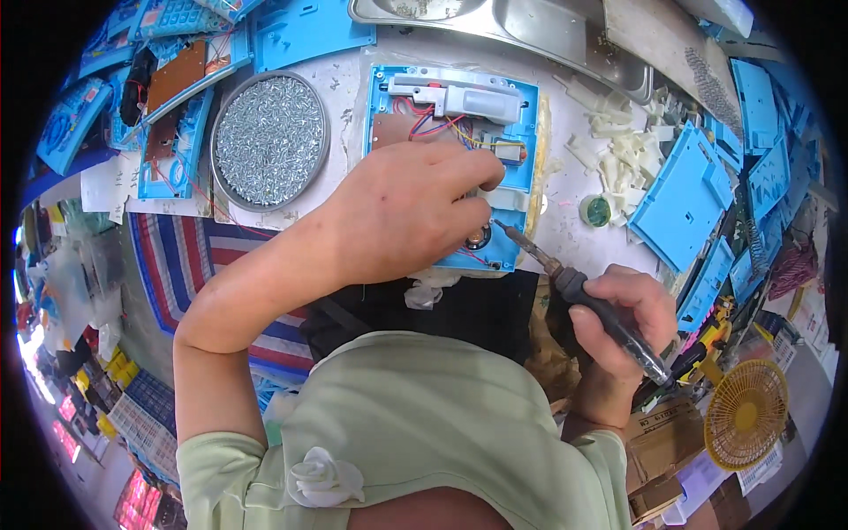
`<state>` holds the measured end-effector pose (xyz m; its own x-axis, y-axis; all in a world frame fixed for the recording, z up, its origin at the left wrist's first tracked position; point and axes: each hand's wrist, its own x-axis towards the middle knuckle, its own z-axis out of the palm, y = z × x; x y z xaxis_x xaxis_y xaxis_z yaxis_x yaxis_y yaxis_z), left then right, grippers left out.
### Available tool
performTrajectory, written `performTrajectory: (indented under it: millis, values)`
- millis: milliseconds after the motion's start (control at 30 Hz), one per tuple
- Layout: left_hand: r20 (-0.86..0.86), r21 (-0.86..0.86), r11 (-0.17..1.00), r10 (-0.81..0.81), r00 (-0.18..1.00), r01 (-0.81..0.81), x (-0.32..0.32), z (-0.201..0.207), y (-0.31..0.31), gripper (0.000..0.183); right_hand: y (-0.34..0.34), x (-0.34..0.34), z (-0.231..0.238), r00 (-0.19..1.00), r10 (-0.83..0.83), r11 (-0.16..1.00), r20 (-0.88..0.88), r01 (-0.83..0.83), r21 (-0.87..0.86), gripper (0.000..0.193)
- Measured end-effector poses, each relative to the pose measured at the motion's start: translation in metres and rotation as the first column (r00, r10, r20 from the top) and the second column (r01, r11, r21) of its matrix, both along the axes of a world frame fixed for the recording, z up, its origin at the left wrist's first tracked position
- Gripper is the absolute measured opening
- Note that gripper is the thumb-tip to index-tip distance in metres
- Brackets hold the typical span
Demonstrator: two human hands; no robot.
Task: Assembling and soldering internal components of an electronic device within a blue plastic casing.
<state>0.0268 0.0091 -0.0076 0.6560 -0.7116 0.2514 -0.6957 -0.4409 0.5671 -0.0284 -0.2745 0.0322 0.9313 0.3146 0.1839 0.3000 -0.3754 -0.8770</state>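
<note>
A blue plastic casing (528, 93) lies open on the worktable, with a brown circuit board (391, 129), coloured wires (433, 126) and a grey-white plastic part (480, 103) inside. My left hand (402, 208) reaches over its lower half, the fingers bent together and closed. Whatever they pinch is hidden. Just below those fingers shows a small round dark part (479, 238), perhaps a speaker. My right hand (629, 314) grips the dark handle of a soldering iron (609, 322). The iron's tip is close to my left fingers, over the casing's lower right.
Left of the casing stands a round tray (325, 141) full of small screws. Blue casings (685, 199) pile up at both sides. Off-white plastic pieces (618, 163) lie right, near a small green-filled container (595, 210). A metal tray (548, 35) sits at the back; a yellow fan (747, 413) lower right.
</note>
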Motion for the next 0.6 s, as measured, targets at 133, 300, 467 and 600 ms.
performTrajectory:
  millis: [133, 300, 467, 600]
  values:
    - [0.118, -0.022, 0.999, -0.038, 0.992, 0.041, -0.005, 0.009, 0.0, 0.029, -0.009, 0.0, 0.0, 0.998, -0.058, 0.998, 0.003, 0.058, 0.035, 0.03]
    - [0.126, 0.047, 0.999, -0.025, 0.992, 0.019, -0.012, 0.005, -0.002, 0.03, -0.016, -0.001, 0.0, 0.995, -0.094, 0.995, 0.041, 0.093, 0.023, 0.031]
    - [0.082, 0.056, 0.987, 0.145, 0.986, -0.15, -0.029, 0.005, -0.011, 0.029, -0.018, -0.003, -0.003, 0.994, -0.098, 0.993, 0.043, 0.095, 0.063, 0.032]
    - [0.06, -0.017, 0.967, 0.254, 0.965, -0.254, -0.036, 0.013, -0.009, 0.037, -0.027, -0.009, -0.004, 0.986, -0.165, 0.98, 0.014, 0.162, 0.114, 0.032]
